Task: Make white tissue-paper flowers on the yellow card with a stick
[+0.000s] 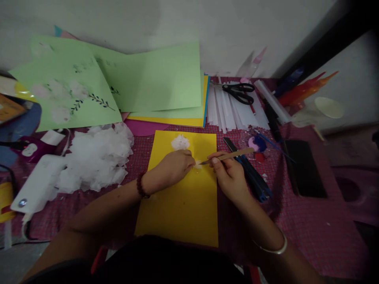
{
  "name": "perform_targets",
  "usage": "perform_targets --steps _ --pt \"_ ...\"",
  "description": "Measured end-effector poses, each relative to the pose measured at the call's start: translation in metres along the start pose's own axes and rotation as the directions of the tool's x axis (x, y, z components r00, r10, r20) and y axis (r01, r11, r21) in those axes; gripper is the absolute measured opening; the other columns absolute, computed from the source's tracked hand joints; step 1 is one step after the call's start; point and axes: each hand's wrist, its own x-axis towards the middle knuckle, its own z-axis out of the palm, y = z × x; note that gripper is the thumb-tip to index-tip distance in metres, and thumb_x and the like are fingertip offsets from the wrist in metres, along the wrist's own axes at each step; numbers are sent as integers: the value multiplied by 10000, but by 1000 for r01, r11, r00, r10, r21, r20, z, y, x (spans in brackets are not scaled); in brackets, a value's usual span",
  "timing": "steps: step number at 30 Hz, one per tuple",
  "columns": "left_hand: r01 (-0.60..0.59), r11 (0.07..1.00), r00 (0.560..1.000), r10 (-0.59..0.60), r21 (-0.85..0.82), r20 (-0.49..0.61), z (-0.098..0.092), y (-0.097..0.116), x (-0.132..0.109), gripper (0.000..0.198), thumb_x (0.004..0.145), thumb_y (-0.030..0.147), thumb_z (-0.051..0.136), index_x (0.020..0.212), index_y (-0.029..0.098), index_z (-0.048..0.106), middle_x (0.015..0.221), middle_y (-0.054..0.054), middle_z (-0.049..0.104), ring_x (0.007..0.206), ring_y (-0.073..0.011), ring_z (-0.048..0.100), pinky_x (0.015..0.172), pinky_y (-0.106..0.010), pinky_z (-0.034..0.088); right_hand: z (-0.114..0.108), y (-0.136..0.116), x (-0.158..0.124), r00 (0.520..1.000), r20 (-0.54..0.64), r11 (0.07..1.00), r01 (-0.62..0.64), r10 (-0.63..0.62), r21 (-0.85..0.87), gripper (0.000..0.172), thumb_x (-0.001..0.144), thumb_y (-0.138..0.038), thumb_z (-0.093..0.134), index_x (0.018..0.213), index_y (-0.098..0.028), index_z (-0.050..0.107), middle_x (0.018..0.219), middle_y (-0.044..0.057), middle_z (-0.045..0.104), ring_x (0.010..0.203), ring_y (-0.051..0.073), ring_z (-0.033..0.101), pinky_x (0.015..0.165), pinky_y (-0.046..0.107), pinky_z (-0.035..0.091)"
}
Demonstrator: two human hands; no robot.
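Observation:
A yellow sheet (pixel 183 209) lies in front of me, with a ruffled white paper-like flower (pixel 180 142) near its top. My left hand (pixel 174 169) is over the sheet just below the flower, its fingers pinched together at a small white thin piece (pixel 197 164). From the right, my right hand (pixel 231 175) grips a tan wooden stick (pixel 237 153) with a dark pointed tip like a pencil. That tip points left and meets the white piece beside my left fingertips. Whether the piece is stuck to the sheet I cannot tell.
At left lie a heap of thin white squares (pixel 91 157) and a white power bank (pixel 38 185). Green sheets (pixel 166 79) lean at the back. White strips (pixel 217 106), black scissors (pixel 239 92), a blue cutter (pixel 251 173) and a dark phone (pixel 304 167) occupy the right.

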Motion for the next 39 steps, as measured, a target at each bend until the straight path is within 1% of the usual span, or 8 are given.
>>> perform_targets --steps 5,9,15,21,27,29,32,39 --pt "7 996 999 -11 92 37 -1 1 0 235 854 194 484 708 159 665 781 -65 613 754 -185 553 711 -312 425 3 1 1 999 45 999 29 -27 -42 229 926 -359 466 816 -219 610 922 64 690 856 204 636 763 353 474" --pt "15 992 999 -19 128 27 1 -1 1 242 855 189 472 738 163 682 788 -65 616 739 -179 553 695 -304 420 4 3 2 997 68 997 31 -26 -77 230 925 -361 457 829 -219 610 932 73 694 863 215 641 771 366 474" --pt "20 995 1000 -22 101 19 2 -6 2 229 865 241 489 795 182 700 783 -57 613 784 -168 566 740 -279 438 5 7 6 994 107 994 10 2 -108 226 922 -354 446 835 -219 606 879 71 680 809 217 628 726 354 462" --pt "25 998 1000 -25 55 -5 2 -6 8 201 853 233 509 770 185 685 776 -46 621 787 -173 566 745 -290 427 7 12 13 990 82 993 -119 118 11 247 882 -430 508 798 -214 594 771 46 630 699 190 577 636 315 434" --pt "48 986 998 -52 160 20 2 -6 10 195 840 173 483 825 155 676 831 -63 643 781 -175 564 695 -287 393 2 5 9 967 -43 935 -230 250 271 206 883 -398 522 843 -206 587 670 -7 556 578 134 510 541 269 403" --pt "42 984 999 -47 176 22 2 -6 10 193 842 176 480 829 153 671 838 -64 647 788 -176 564 696 -286 390 0 5 6 974 1 933 -217 226 288 199 884 -387 528 823 -206 583 678 -12 551 586 127 510 545 264 401" --pt "37 982 999 -41 185 21 3 -7 10 190 843 174 476 826 154 664 844 -63 649 784 -172 559 688 -281 384 0 7 3 983 48 960 -181 175 215 207 897 -374 514 792 -209 581 676 -12 543 585 125 501 544 265 385" --pt "53 980 998 -60 192 30 2 -5 10 196 864 201 480 846 151 668 850 -68 654 801 -177 574 702 -285 394 5 13 5 988 18 977 -153 152 150 217 913 -393 496 844 -217 604 749 17 600 632 153 543 573 281 420"
